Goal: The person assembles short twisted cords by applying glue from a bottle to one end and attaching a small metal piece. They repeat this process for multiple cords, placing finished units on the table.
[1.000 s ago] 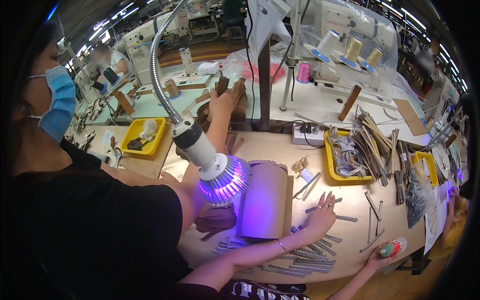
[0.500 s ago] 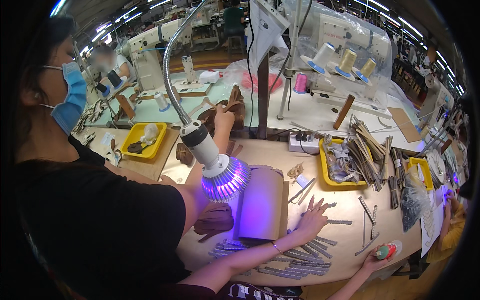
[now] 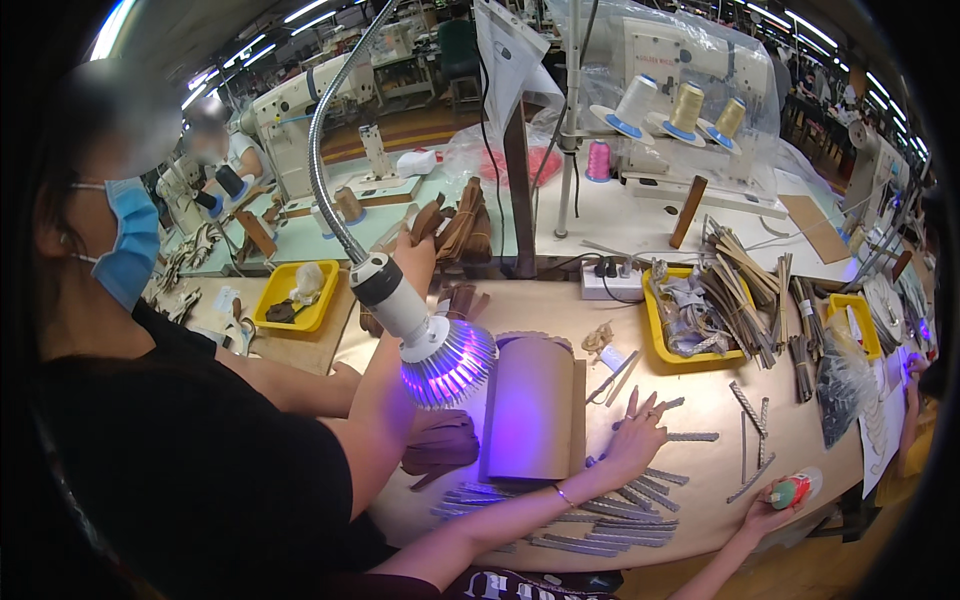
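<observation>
My left hand (image 3: 640, 440) lies on the table with its fingers stretched out and apart, touching a short grey braided strip (image 3: 692, 437) that sticks out to its right. Below my left wrist, many similar grey braided strips (image 3: 630, 530) are fanned out side by side. At the near right, my right hand (image 3: 768, 515) is wrapped around a small bottle (image 3: 790, 491) with a red and green body, held tilted over the table's edge. Several loose braided strips (image 3: 762, 430) lie between the bottle and the yellow tray.
A lamp (image 3: 448, 360) casts violet light over a brown cardboard roll (image 3: 530, 410). At left a masked co-worker (image 3: 200, 430) reaches across to brown strips (image 3: 465, 225). Yellow trays (image 3: 700, 365), bundled strips (image 3: 740, 300), a plastic bag (image 3: 840, 390) and thread cones (image 3: 635, 105) stand beyond.
The co-worker's hand has moved left from the brown bundle, with some brown strips in it. The view has shifted slightly; my hands keep nearly the same places.
</observation>
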`<state>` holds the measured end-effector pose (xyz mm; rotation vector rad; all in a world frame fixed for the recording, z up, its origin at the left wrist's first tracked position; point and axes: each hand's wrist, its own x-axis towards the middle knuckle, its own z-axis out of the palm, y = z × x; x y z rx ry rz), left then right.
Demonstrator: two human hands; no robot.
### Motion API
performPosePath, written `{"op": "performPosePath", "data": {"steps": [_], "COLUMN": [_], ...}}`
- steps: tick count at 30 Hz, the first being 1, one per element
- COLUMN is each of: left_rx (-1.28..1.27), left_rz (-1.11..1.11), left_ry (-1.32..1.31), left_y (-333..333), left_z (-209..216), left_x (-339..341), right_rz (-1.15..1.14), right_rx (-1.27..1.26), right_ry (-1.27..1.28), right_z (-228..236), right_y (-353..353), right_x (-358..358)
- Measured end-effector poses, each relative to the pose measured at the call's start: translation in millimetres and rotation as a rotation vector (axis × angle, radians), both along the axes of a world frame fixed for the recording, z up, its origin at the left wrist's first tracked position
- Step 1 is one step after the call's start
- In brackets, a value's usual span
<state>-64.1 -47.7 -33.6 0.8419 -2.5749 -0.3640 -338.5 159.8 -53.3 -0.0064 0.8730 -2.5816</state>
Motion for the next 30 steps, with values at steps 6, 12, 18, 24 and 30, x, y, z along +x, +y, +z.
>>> {"op": "performPosePath", "data": {"steps": [6, 12, 18, 24, 30], "left_rx": [0.022, 0.183, 0.205, 0.011, -0.061], "left_rz": [0.007, 0.016, -0.028, 0.192, 0.474], "left_ry": [-0.090, -0.161, 0.107, 0.182, 0.005], "left_y": [2.4, 6.7, 18.2, 9.4, 7.5], "left_z": [2.0, 17.2, 54.7, 85.7, 86.2], "left_x": [-4.9, -8.1, 14.5, 89.3, 137.1], "right_rz": [0.097, -0.037, -0.098, 0.043, 0.049], "right_rx": [-0.112, -0.033, 0.009, -0.006, -0.015], "right_ry": [0.047, 0.204, 0.190, 0.230, 0.307], "right_z": [-5.7, -38.6, -59.6, -49.9, -51.1], "right_y": [2.9, 7.6, 12.6, 6.4, 6.4], "right_x": [-9.7, -49.1, -78.1, -81.3, -85.4]}}
